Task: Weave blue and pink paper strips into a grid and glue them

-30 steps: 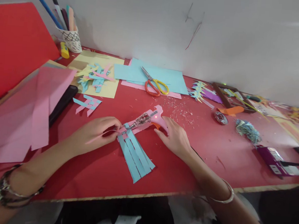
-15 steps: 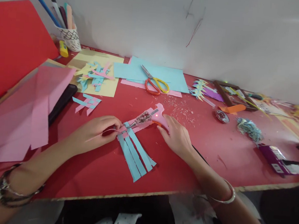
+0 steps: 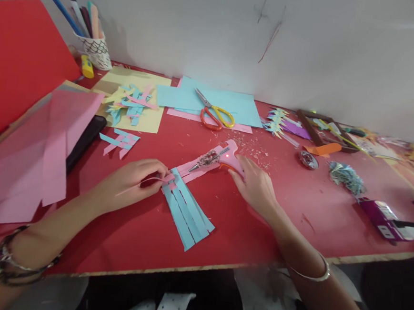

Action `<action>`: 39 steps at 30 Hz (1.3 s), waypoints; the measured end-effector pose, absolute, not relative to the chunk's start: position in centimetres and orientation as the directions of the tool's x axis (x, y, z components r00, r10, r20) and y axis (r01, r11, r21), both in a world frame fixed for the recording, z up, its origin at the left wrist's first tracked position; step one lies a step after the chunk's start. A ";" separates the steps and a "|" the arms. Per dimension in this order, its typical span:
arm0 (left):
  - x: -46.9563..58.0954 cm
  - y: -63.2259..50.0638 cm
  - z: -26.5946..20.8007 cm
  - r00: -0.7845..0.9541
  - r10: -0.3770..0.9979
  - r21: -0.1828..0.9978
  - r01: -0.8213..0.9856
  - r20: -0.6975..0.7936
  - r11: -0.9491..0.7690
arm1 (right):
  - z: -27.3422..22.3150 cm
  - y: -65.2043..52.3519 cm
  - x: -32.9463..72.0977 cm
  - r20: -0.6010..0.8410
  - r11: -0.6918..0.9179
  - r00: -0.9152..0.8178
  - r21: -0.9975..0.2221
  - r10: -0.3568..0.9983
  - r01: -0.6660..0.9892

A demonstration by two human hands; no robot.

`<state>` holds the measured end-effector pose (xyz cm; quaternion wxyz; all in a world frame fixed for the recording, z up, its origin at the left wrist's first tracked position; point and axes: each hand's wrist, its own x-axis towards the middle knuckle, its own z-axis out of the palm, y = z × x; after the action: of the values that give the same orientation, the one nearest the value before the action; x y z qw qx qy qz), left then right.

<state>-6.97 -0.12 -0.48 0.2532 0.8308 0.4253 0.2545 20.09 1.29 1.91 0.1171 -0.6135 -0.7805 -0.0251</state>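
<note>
Between its thumb and fingers, my left hand (image 3: 138, 183) pinches a pink paper strip (image 3: 155, 179) at the top of a woven paper piece. Light-blue paper strips (image 3: 187, 215) fan out from that weave toward the table's front edge. My right hand (image 3: 256, 185) is closed around the handle of a pink hot glue gun (image 3: 231, 158) with a lit red light and an orange trigger. Its metal nozzle points left and down, a little to the right of the weave. Under the nozzle lies more pink paper (image 3: 196, 171).
Scissors (image 3: 210, 112) with red and yellow handles rest on blue sheets (image 3: 246, 105) at the back. Cut paper pieces (image 3: 135, 101) lie on a yellow sheet (image 3: 152, 122). Pink sheets (image 3: 15, 173) cover the left side. A purple power strip (image 3: 374, 218) stands at the right.
My right hand has drawn the glue gun right and slightly away, so its nozzle is off the weave. My left hand stays in place, pinching the pink strip.
</note>
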 end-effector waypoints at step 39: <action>-6.9 -0.4 0.4 0.515 0.847 0.627 0.618 0.132 -0.473 | 2.0 2.9 24.1 0.287 0.102 -0.088 -0.033 0.954 0.994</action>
<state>-6.87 -0.41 0.42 0.2616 0.8299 0.4414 0.2188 24.08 2.92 1.97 0.1188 -0.6647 -0.7327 -0.0852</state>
